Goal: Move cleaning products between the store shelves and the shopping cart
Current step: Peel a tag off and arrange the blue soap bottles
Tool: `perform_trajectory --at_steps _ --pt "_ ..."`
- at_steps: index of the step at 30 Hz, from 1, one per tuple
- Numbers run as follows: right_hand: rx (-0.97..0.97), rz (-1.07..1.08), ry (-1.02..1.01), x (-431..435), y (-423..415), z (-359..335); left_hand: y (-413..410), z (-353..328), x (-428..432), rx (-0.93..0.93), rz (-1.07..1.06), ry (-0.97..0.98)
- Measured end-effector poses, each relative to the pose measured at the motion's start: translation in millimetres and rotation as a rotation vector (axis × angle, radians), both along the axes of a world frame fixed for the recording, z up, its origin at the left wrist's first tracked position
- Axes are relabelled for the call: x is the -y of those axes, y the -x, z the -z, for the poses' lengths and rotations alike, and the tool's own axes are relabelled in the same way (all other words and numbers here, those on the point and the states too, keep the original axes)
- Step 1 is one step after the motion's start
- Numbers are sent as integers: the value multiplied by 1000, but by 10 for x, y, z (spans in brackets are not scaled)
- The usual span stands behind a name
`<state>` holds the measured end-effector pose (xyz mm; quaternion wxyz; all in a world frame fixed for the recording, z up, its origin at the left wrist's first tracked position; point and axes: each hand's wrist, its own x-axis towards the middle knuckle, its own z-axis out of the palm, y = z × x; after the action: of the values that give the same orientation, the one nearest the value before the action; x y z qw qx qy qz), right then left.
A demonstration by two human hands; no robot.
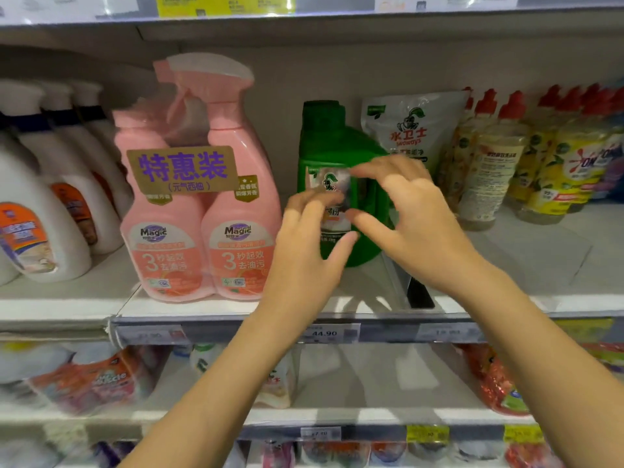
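The white metal store shelf fills the view, with more stocked tiers below it and no shopping cart in sight. On it, at the left, stands a row of large white jugs with orange labels, then a taped twin pack of 2 pink trigger-spray bottles, and at the far right a cluster of yellow bottles with red caps. Between these stands the dark green plastic bottle with a silver label, upright on the shelf, with a white pouch printed with a knight logo leaning just behind it. Both hands are at that green bottle: the left hand has its fingers spread and lies across the bottle's lower left side, and the right hand is loosely cupped in front of the label, thumb and fingers apart. Blur hides whether either one touches the bottle. On the rail below is a small price tag reading 44.90. By my reading, this bottle is either just being set down or about to be lifted, so the move is at its shelf end.
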<state>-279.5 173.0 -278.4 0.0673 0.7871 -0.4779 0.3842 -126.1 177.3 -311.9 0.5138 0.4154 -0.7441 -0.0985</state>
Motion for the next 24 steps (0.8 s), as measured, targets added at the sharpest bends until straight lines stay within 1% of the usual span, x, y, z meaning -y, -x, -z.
perform_trajectory --at_steps 2,4,5,7,9,17,20,24 --pt "82 -61 106 -195 -24 98 -64 0 -186 -137 35 -47" --pt "196 -157 104 -400 -61 205 -145 23 -381 -212 39 -68" --pt "273 -208 67 -499 -90 256 -190 52 -489 -223 28 -77" --pt "438 -323 -73 -674 -169 360 -289 135 -726 -265 18 -150" --pt "527 -433 -211 -799 -295 479 -414 256 -956 -314 -12 -222" --pt "597 -748 -607 -1245 -1134 998 -1138 865 -1895 -416 -352 -348" --pt "569 -846 -729 -1431 -1543 1147 -1460 1060 -2279 -465 -491 -366" --pt "511 -950 -822 -1657 -2124 1327 -1882 1281 -2758 -548 -654 -389"
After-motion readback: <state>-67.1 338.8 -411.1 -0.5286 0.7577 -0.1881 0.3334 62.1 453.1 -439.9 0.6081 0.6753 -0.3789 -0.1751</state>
